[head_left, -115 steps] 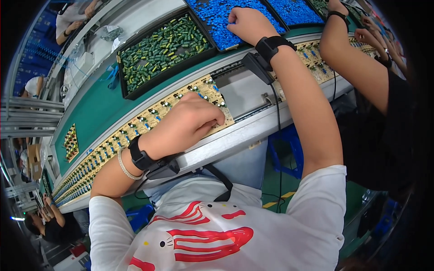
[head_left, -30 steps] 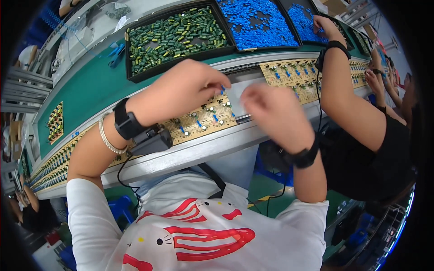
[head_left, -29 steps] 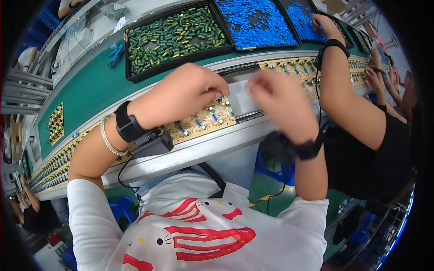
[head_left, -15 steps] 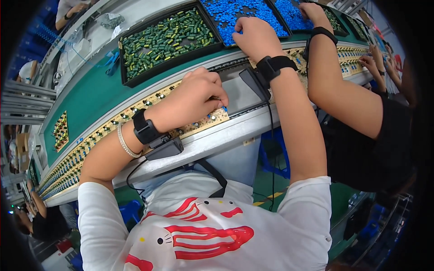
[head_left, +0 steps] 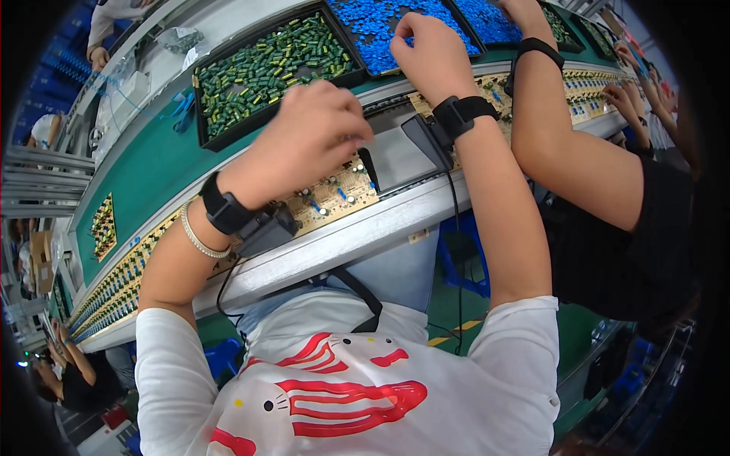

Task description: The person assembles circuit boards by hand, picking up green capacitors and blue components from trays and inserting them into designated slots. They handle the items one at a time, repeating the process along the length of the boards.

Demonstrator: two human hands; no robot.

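Two hands, split by station: left hand [head_left: 312, 129] over the board [head_left: 334, 204], right hand [head_left: 435, 59] at the near side of the blue tray [head_left: 465, 30]. Key relation: the board lies under the left hand and toward the person's body, partly hidden by hand and wrist; the blue tray lies beyond it, up and to the right.

Board's row runs lower left to upper right along the track [head_left: 411, 156], so its long axis follows the rails. Board's right end stops just past the left fingers; bare track fills the stretch up to the next board [head_left: 494, 85]. Left hand is nearer the board, right hand nearer the blue tray.

Left hand: fingers curled, blurred, held above the board; can't tell whether anything is pinched. Right hand: thumb and index bent close together, small opening visible, tips over the blue tray's edge; can't tell if they hold a part or touch any.

Containers: blue tray is black-walled, loose blue parts spread over most of it. Green tray [head_left: 217, 141] sits left of it, beyond the left hand, full of green and yellow cylinders. Co-worker's hand [head_left: 525, 11] is at a second tray of blue parts [head_left: 487, 23].
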